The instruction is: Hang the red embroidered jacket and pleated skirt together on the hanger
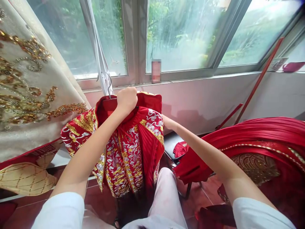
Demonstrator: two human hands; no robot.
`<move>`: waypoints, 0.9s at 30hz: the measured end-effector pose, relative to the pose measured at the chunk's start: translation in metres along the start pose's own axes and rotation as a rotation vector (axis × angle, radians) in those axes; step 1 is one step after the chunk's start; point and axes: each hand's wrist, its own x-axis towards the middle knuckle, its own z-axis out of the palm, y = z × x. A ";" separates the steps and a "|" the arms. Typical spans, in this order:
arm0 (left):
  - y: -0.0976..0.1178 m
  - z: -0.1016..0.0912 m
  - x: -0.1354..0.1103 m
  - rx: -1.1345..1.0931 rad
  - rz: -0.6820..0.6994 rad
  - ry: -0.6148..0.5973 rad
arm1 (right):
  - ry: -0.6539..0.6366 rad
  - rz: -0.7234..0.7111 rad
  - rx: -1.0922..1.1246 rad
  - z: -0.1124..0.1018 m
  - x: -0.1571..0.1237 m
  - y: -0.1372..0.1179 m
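A red jacket [124,159] with gold and silver embroidery hangs upright in front of me on a hanger, whose metal hook [109,83] rises above the collar. My left hand [127,99] is closed in a fist around the back of the red collar. At the jacket's right shoulder is my right hand [168,122], with its fingers hidden behind the cloth. A dark red pleated layer shows inside the open front.
White straps [101,54] hang by the window. A cream curtain-like cloth [47,79] with gold beading fills the left. Red pleated garments [257,130] lie at the right, near a dark chair [171,143]. A red pole [259,79] leans on the wall.
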 end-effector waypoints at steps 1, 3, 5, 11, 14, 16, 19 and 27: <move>0.000 -0.001 -0.001 0.011 -0.002 -0.010 | 0.044 0.024 -0.051 -0.008 0.005 0.002; 0.001 -0.005 -0.002 0.036 -0.006 -0.038 | 0.212 0.078 -0.172 -0.040 0.012 0.001; 0.002 -0.007 -0.003 0.049 0.011 -0.056 | 0.400 0.104 -0.268 -0.084 0.013 -0.002; 0.001 -0.004 -0.003 -0.026 0.129 0.046 | 0.524 0.218 -0.570 -0.129 -0.021 -0.013; -0.004 -0.002 -0.001 -0.066 0.173 0.009 | 0.356 -0.056 -0.461 -0.087 -0.025 -0.019; -0.005 -0.002 -0.002 -0.107 0.185 0.005 | 0.311 -0.200 -0.296 -0.060 -0.015 -0.020; 0.004 -0.001 -0.011 -0.184 0.292 0.142 | 0.298 -0.116 -0.107 -0.038 0.004 -0.016; 0.040 0.053 -0.045 -0.050 0.458 0.092 | 0.512 -0.086 -0.345 -0.090 0.004 -0.048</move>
